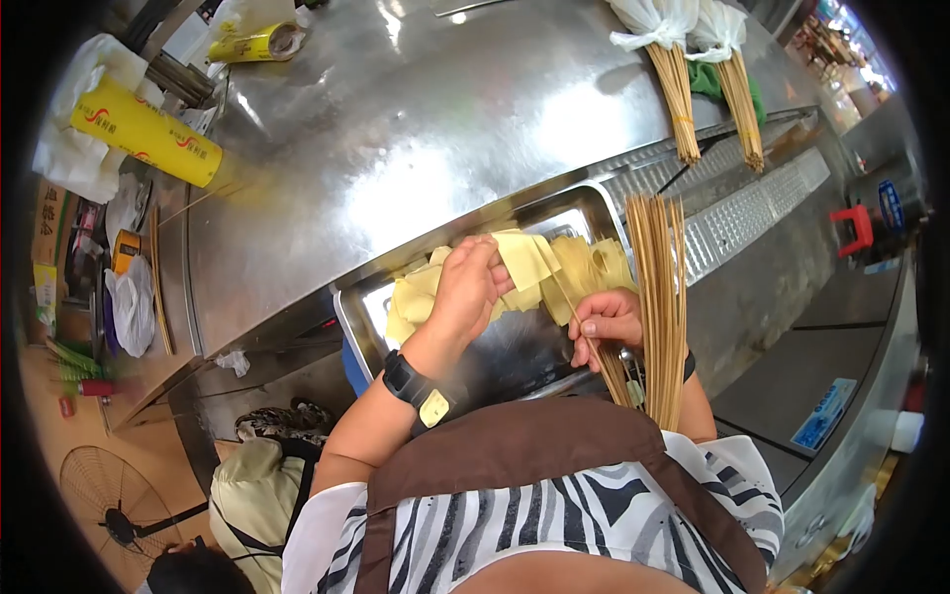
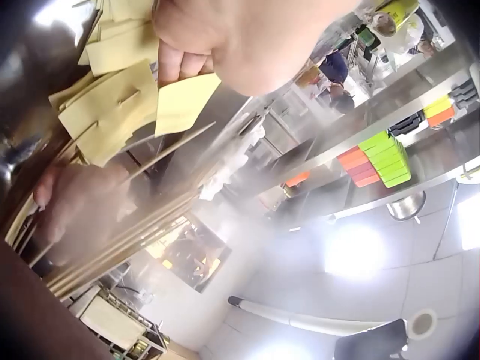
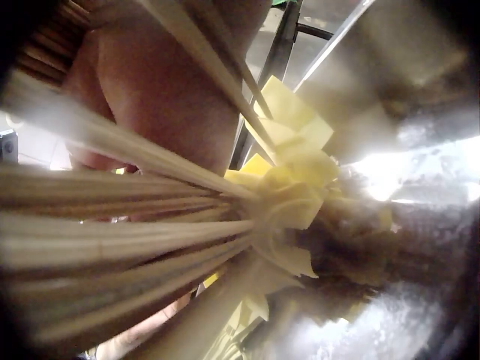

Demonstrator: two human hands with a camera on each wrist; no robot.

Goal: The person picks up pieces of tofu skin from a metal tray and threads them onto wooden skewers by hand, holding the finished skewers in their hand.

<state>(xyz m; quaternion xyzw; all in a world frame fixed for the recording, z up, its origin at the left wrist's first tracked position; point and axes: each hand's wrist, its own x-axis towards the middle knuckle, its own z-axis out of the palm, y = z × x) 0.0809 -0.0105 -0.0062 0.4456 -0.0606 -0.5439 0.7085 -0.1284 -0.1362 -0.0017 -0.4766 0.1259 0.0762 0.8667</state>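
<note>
My left hand (image 1: 467, 289) holds a pale yellow flat sheet (image 1: 526, 259), which looks like bean curd skin, over a metal tray (image 1: 344, 315). In the left wrist view, fingers (image 2: 171, 64) curl against a sheet (image 2: 184, 105). Thumb and fingers of my right hand (image 1: 608, 319) pinch a thin bamboo skewer (image 1: 571, 305), its upper end at the sheet. A folded sheet (image 2: 105, 112) in the left wrist view has a skewer through it. More sheets (image 1: 411, 302) lie in the tray, and several threaded ones fan out at its right side (image 1: 606, 259).
A tall bundle of skewers (image 1: 658, 297) stands beside my right hand. Two more bundles (image 1: 675, 99), wrapped in white plastic, lie on the steel counter (image 1: 475, 109). Yellow film rolls (image 1: 148, 134) are at the left. A perforated metal strip (image 1: 747, 213) runs right of the tray.
</note>
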